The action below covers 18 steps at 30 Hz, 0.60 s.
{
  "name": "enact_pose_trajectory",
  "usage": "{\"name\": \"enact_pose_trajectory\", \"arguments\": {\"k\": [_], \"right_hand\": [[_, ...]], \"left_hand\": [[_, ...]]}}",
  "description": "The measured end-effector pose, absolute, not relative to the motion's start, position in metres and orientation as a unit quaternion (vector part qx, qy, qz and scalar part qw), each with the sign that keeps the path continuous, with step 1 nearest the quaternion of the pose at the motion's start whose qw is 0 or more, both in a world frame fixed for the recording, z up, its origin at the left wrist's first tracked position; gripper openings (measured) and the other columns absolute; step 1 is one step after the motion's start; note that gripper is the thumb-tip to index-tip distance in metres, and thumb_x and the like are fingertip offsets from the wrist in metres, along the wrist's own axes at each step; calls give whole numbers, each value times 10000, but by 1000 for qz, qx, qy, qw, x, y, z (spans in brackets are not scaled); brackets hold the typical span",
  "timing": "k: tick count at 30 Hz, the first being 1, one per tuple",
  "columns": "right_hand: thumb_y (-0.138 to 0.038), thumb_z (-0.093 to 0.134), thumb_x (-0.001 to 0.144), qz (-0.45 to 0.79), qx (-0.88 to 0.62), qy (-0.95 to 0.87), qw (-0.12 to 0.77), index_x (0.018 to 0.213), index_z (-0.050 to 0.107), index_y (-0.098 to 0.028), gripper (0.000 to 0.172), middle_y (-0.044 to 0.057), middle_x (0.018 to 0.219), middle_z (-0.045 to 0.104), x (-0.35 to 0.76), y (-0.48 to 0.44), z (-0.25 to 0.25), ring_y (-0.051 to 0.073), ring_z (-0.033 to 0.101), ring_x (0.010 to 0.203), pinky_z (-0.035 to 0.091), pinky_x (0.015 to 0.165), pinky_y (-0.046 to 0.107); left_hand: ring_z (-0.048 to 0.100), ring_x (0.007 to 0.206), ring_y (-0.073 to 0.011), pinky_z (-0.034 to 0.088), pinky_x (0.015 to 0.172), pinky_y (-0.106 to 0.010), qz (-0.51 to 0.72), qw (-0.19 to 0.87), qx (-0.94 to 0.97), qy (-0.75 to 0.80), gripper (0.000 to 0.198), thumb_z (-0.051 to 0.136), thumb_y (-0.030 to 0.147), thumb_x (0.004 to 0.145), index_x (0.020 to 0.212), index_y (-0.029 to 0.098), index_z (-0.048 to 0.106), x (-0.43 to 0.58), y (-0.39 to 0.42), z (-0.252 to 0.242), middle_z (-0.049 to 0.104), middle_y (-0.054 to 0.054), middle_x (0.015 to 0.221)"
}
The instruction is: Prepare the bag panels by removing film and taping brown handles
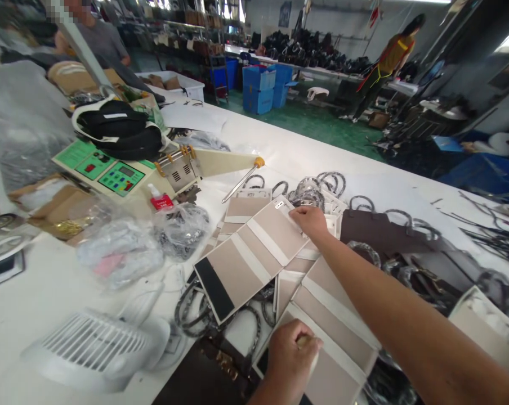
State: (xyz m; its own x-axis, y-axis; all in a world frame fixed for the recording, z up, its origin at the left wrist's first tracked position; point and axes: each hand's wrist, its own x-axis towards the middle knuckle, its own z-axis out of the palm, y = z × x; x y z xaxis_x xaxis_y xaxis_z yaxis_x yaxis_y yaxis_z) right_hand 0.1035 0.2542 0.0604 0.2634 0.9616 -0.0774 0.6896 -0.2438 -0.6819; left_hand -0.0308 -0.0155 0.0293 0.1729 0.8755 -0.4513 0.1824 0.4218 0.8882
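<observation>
My right hand [309, 220] is closed at the upper right corner of a flat beige panel [241, 259] with white strips across it and a black band at its lower left end. My left hand [291, 351] is curled shut over another beige panel [334, 349]; a small pale thing shows at its fingers, too hidden to name. More panels lie overlapped beneath. Below the held panel is a dark brown handbag [204, 368] with metal hardware and wrapped handles. Further brown bags [366, 230] lie beyond my right forearm.
A cream machine [123, 174] with green control panels stands at left, a screwdriver [241, 181] near its arm. Plastic bags [119, 250], a red-labelled bottle [159, 198] and a white slatted appliance [94, 343] share the white table [280, 140]. Two people are in the background.
</observation>
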Motion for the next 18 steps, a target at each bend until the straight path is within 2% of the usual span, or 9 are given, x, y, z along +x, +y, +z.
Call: {"name": "enact_pose_trajectory", "arguments": {"k": [3,7,11,13,18], "right_hand": [[-417,707,783,194,-766,-564,239,879,790,-267,196,8,813,722,103,253,47,218,621,750,410,666,302],[-420,690,822,110,-769,-572,264,1103,714,-264,322,23,962,713,104,251,37,214,625,808,433,708,308],[-396,544,929,99,-744,-593,291,1064,716,-233,272,64,1001,702,111,250,36,238,629,873,468,795,347],[-402,589,904,110,-697,-642,298,1114,710,-222,302,77,1050,684,117,248,36,244,626,913,483,849,361],[-223,653,788,139,-645,-702,269,1253,669,-168,468,139,1232,602,125,237,44,261,621,961,499,957,409]], "left_hand": [[494,602,-128,332,581,-249,280,622,455,572,100,669,231,727,646,187,631,-32,-13,27,542,41,590],[523,623,-133,344,581,-241,262,625,468,566,54,658,237,746,714,193,655,-34,-15,27,580,35,626],[528,620,-132,353,578,-238,250,648,466,548,60,650,216,741,790,192,675,-41,-18,31,598,34,658],[537,662,-140,369,615,-241,276,645,458,546,43,653,224,742,727,184,654,-43,-19,35,594,24,673],[436,620,-123,349,617,-242,383,623,362,578,279,700,346,747,601,190,520,-46,-18,55,457,45,594]]}}
